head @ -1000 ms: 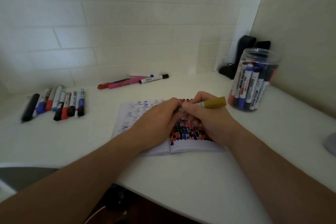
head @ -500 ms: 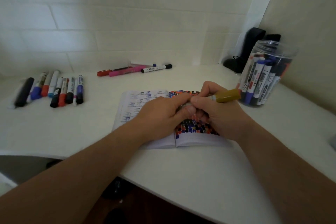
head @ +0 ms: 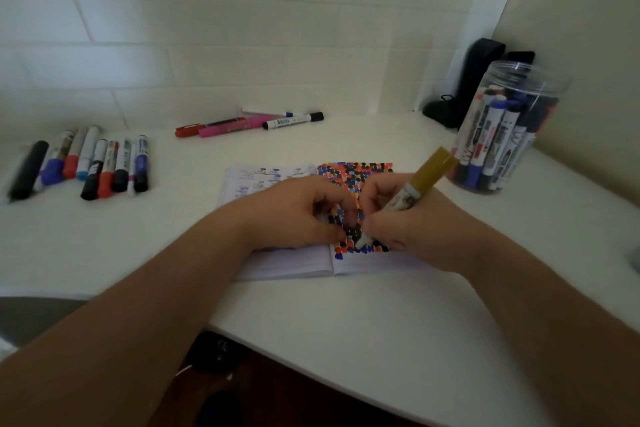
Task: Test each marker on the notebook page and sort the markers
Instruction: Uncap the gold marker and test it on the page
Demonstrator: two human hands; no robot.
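The white table (head: pixel 346 322) filled the lower and middle part of the frame, and the open notebook (head: pixel 287 263) lay flat on it at the centre, its right page almost covered with small dots of black, red and blue. At the right edge of the frame stood a clear plastic jar (head: pixel 540 94) full of upright markers, and it looked light and easy to tip if it were bumped. In the left of the frame a row of markers (head: pixel 93 163) lay side by side on the table, and in the upper middle a smaller group of markers (head: pixel 249 122) lay near the wall. The right hand (head: pixel 415 229) gripped the mustard-capped marker (head: pixel 424 177) with curled fingers around the middle of its barrel, the cap end pointing up and to the right and the tip down on the dotted page. The left hand (head: pixel 294 215) rested on the notebook just beside it, fingers curled; whether it held a cap I could not tell. I judged this marker to be light, stiff and smooth, so a grip low on the barrel near the tip would give the best control. The thin paper would probably slide or wrinkle, so it needed a hand pressing on it.
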